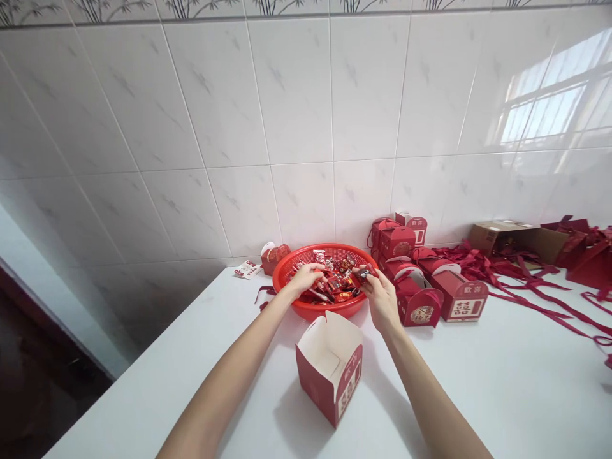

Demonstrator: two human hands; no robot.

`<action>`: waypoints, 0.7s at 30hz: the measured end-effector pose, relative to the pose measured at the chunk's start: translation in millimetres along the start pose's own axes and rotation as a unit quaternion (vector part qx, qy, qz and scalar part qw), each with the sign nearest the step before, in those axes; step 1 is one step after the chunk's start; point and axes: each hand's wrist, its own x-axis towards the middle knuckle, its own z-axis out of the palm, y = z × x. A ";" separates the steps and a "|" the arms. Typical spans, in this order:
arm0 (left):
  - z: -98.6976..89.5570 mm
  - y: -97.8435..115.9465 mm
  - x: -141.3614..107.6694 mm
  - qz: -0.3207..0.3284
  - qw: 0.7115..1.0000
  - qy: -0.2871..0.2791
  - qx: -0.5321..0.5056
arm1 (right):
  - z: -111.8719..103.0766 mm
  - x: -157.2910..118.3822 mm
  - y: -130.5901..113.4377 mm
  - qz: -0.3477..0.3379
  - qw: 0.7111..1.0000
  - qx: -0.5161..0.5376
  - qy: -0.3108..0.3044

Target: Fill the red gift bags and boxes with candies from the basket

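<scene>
A red plastic basket [351,310] holds many small wrapped candies [338,280]. My left hand [307,278] reaches over its left side, fingers stretched out and slightly apart at the candies. Over the basket's right rim, my right hand [381,296] pinches a dark-wrapped candy [365,274] between thumb and fingers. Between my forearms stands a red gift box [315,379], upright with its top open. Its pale inside shows, and the part of the floor in sight is bare. White panels with red characters mark its front.
Several closed red boxes [463,299] stand right of the basket, some stacked by the tiled wall [296,102]. Red ribbons [516,280] spread beside a brown carton [497,237]. A small red box [273,258] and a printed card [247,269] are behind left on the white table [191,357].
</scene>
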 end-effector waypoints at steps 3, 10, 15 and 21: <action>-1.2 -4.1 10.4 -0.014 0.994 0.060 0.093 | -11.7 -3.8 0.7 0.034 0.997 0.063 0.027; -28.1 4.0 15.1 -0.116 0.931 0.018 0.346 | -16.4 -13.1 -0.8 0.076 0.985 0.138 0.076; -37.3 4.4 16.7 -0.154 0.872 -0.121 0.449 | -10.0 -16.0 -4.3 0.088 0.977 0.170 0.089; -35.7 -2.5 26.3 -0.098 0.829 -0.105 0.540 | -5.3 -19.9 -5.0 0.099 0.974 0.185 0.081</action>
